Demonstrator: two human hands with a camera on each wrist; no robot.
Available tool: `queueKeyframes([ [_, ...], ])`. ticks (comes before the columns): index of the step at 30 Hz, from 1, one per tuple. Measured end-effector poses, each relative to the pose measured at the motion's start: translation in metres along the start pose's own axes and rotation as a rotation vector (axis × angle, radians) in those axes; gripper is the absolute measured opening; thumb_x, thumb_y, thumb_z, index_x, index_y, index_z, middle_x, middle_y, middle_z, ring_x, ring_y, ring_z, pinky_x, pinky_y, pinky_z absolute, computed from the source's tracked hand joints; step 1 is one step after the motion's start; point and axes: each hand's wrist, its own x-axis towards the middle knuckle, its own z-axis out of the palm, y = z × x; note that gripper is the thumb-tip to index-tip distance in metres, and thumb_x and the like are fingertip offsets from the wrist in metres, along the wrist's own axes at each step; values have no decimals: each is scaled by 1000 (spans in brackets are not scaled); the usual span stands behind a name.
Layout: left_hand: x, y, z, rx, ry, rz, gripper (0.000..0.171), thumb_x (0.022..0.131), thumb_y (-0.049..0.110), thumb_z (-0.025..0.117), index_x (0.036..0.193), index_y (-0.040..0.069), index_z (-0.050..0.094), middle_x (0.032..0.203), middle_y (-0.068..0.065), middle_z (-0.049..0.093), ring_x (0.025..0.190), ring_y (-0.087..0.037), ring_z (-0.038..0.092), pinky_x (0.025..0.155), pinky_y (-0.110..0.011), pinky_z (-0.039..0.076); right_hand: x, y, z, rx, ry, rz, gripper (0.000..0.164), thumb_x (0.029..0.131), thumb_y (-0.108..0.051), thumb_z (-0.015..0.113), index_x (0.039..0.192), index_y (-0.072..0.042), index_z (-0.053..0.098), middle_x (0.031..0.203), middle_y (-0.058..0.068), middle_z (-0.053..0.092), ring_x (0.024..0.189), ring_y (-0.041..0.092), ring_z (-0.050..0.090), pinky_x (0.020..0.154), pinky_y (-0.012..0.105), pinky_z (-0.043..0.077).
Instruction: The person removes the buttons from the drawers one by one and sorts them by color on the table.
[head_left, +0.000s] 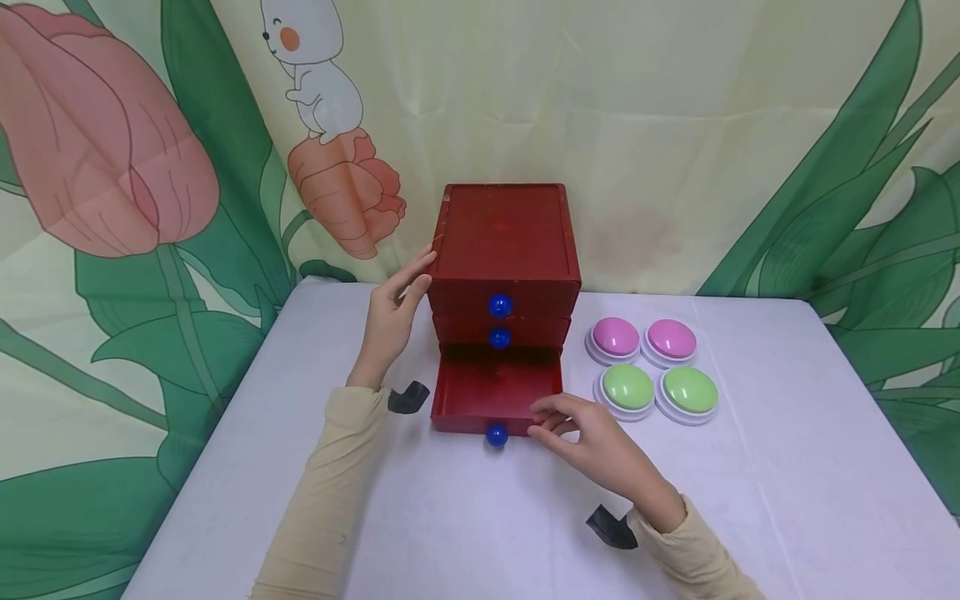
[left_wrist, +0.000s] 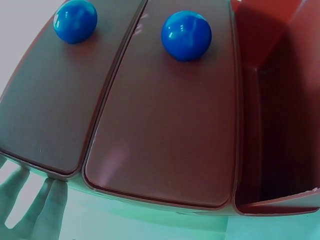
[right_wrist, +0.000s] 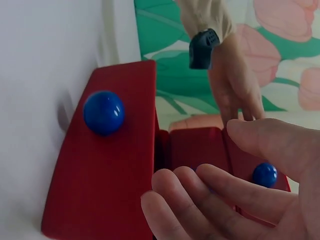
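Note:
A dark red three-drawer cabinet [head_left: 504, 233] stands at the middle of the table. Its bottom drawer [head_left: 480, 392] is pulled out and looks bare inside; the two drawers above are closed. Each front has a round blue knob [head_left: 497, 435]. My left hand [head_left: 390, 321] rests with straight fingers against the cabinet's left side; those fingers also show at the lower left edge of the left wrist view. At the bottom drawer's right front corner is my right hand [head_left: 592, 437], fingers loosely bent, thumb apart. Nothing sits in its grasp [right_wrist: 240, 185]. Whether its fingertips touch the drawer, I cannot tell.
Right of the cabinet are two pink push lights [head_left: 617, 337] and two green ones [head_left: 628, 387], all on white bases. A white cloth covers the table [head_left: 787, 467]. Behind it hangs a printed curtain [head_left: 675, 150] with flowers and a rabbit.

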Motion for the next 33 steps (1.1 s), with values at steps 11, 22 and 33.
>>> queueKeyframes([
  [11,0,0,0,1,3,-2,41,101,12,56,141,3,54,150,-7,50,138,-22,47,108,-42,45,0,-1,11,17,-72,30,32,91,-27,73,115,-6,69,100,-5,71,86,6,65,82,26,58],
  [22,0,0,0,-1,2,-6,41,102,12,56,141,3,54,151,-8,49,139,-22,46,108,-40,45,0,3,28,3,-100,10,33,93,-27,71,114,-2,70,96,-2,72,83,8,67,76,22,57],
  [33,0,1,0,15,3,-12,41,102,13,56,142,4,54,151,-7,49,139,-22,47,108,-41,46,6,8,40,25,-121,44,30,92,-23,71,113,-1,70,94,0,72,84,12,68,77,20,57],
])
